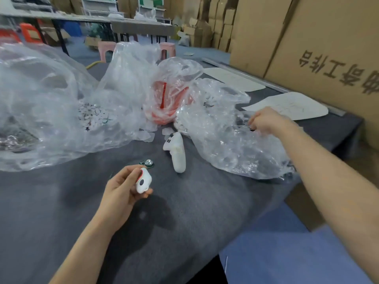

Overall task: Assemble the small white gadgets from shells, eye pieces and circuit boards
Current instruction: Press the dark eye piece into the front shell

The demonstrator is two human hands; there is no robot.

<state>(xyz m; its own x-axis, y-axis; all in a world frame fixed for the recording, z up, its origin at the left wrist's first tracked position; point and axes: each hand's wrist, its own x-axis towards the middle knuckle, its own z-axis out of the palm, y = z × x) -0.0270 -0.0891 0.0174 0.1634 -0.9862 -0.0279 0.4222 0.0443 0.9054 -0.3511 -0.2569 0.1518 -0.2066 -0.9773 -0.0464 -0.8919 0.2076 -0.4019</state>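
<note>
Head view, grey table [184,222]. Toward the left edge: a clear bag [61,111] of small white pieces. Near the front middle: the left hand [121,191] grips a white shell [143,182], its eye hole facing the camera. A circuit board [147,162] lies just beyond it, with a white gadget [176,152] beside that. Toward the right edge: the right hand [268,121], fingers curled, at a second clear bag [225,144]; blur hides whether it holds anything. Step, as judged: fetching an eye piece. The next move calls for seating it in the hole.
</note>
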